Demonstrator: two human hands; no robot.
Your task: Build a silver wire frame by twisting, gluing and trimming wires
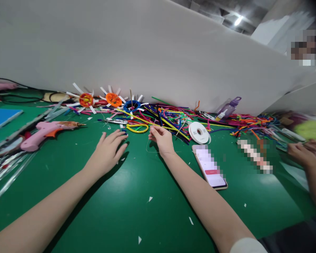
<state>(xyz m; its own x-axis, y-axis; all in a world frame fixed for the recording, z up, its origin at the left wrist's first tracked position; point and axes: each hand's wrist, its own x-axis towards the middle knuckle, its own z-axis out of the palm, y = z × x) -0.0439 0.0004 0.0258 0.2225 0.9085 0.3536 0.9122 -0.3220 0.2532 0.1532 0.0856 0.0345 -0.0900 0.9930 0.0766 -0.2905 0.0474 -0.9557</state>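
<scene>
My left hand point(109, 149) hovers over the green table with its fingers stretched out and apart, holding nothing I can see. Just beyond its fingertips lie scissors with yellow handles point(137, 129). Thumb and fingertips of my right hand point(162, 138) are pinched together on a fine thread point(146, 147), which loops down beneath the hand and is hard to follow. A white spool point(199, 133) stands tilted to the right of this hand. Behind both hands are an orange wheel-like piece point(114, 99), another orange one point(86, 100) and a blue one point(132, 105), each with white strips sticking out.
A pink glue gun point(46, 133) lies at left, near a blue board point(4, 118). Coloured pipe cleaners point(171, 117) pile along the grey partition point(147, 52). A phone point(210, 167) lies beside my right forearm. A purple bottle point(229, 107) and another person's hands point(302, 153) are at right.
</scene>
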